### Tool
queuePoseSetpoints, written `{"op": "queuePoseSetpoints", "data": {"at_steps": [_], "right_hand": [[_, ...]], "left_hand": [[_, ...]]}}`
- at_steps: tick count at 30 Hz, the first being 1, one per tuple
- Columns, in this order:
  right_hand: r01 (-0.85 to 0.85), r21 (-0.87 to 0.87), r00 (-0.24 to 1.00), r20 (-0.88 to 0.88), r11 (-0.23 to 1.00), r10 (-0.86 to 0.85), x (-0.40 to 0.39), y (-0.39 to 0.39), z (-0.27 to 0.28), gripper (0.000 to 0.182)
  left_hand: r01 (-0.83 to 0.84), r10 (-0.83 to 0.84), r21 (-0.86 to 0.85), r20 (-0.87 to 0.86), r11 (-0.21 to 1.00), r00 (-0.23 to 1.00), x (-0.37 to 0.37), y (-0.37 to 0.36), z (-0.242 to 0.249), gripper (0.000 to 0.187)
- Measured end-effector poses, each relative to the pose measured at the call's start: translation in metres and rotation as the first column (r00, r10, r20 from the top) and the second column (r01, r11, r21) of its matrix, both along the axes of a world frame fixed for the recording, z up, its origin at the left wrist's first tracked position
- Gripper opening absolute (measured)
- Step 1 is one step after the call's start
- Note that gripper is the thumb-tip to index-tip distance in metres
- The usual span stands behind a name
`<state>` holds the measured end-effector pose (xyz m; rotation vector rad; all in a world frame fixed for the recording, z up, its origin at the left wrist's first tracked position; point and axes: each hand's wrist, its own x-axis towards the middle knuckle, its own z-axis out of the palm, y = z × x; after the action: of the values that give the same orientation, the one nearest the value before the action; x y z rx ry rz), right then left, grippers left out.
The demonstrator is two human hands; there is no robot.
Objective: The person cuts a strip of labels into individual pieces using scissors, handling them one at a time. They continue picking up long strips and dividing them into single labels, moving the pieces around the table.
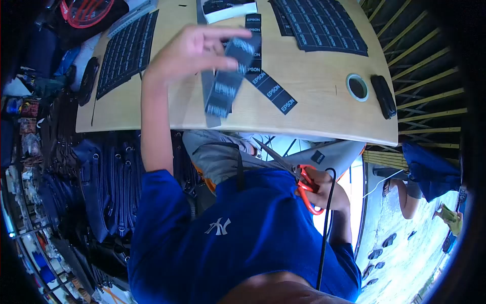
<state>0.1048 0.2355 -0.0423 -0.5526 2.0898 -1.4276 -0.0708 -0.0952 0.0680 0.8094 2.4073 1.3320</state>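
My left hand [190,53] is raised over the table, with thumb and forefinger closed on a dark strip of EPSON labels [226,86]. Motion blurs this strip. Beneath and beside it, more label strips [273,91] lie on the tabletop, one slanting to the right. A grey ruler-like bar [208,93] runs partly under the held strip. Down by my lap, below the table edge, my right hand [326,190] grips scissors [305,185] with red handles, their blades pointing up and left. A single cut label [318,157] rests on my trouser leg.
Printed label sheets [324,25] are stacked at the back right, others [129,53] at the left. A tape roll [357,87] and black case [383,96] sit near the right edge. Dark bags [109,187] hang below left. A black cable [326,238] crosses my right side.
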Motion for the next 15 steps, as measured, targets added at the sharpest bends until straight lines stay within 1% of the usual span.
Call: {"op": "queuePoseSetpoints", "data": {"at_steps": [1,3,4,5,6,7,8,9,11,12,13,15], "right_hand": [[0.0,-0.002,1.0,-0.013,1.0,0.0,0.002,0.0,0.0,0.027],[0.044,-0.04,0.998,-0.044,0.998,-0.046,0.005,0.0,-0.001,0.027],[0.079,-0.101,0.996,-0.043,0.992,-0.084,0.007,-0.002,-0.004,0.027],[0.081,-0.102,0.995,-0.057,0.992,-0.087,0.009,-0.003,-0.002,0.027],[0.103,-0.085,0.993,-0.041,0.991,-0.106,0.01,-0.005,0.0,0.027],[0.124,-0.067,0.992,-0.024,0.99,-0.126,0.011,-0.005,0.002,0.026],[0.124,-0.039,0.992,-0.023,0.992,-0.125,0.011,-0.005,0.003,0.027],[0.127,-0.038,0.991,-0.036,0.991,-0.129,0.012,-0.005,0.002,0.027],[0.17,-0.017,0.982,-0.085,0.985,-0.171,0.014,-0.007,0.002,0.027],[0.182,0.015,0.983,0.019,0.983,-0.182,0.015,-0.006,0.004,0.029],[0.188,0.012,0.982,0.012,0.982,-0.188,0.015,-0.007,0.002,0.029],[0.263,0.05,0.964,-0.052,0.963,-0.261,0.016,-0.014,-0.006,0.033]], "left_hand": [[-0.077,0.073,-0.045,-0.085,0.996,0.994,-0.018,-0.003,0.003,0.053],[-0.178,0.173,-0.012,-0.18,0.984,0.968,-0.064,-0.012,-0.002,0.058],[-0.184,0.189,0.045,-0.167,0.982,0.968,-0.084,-0.015,0.0,0.048],[-0.188,0.202,0.102,-0.153,0.977,0.967,-0.105,-0.019,0.003,0.039],[-0.183,0.199,0.105,-0.167,0.977,0.966,-0.136,-0.028,-0.008,0.039],[-0.234,0.223,0.004,-0.32,0.972,0.921,-0.171,-0.041,-0.029,0.052],[-0.299,0.227,-0.086,-0.468,0.95,0.854,-0.189,-0.049,-0.044,0.065],[-0.297,0.225,-0.08,-0.479,0.952,0.849,-0.19,-0.049,-0.046,0.065],[-0.464,0.248,-0.188,-0.643,0.866,0.724,-0.193,-0.048,-0.051,0.071],[-0.496,0.316,-0.158,-0.599,0.854,0.736,-0.174,-0.037,-0.04,0.072],[-0.491,0.311,-0.155,-0.605,0.857,0.733,-0.16,-0.032,-0.034,0.072],[-0.44,0.413,0.009,-0.361,0.898,0.836,-0.132,-0.029,-0.029,0.067]]}}
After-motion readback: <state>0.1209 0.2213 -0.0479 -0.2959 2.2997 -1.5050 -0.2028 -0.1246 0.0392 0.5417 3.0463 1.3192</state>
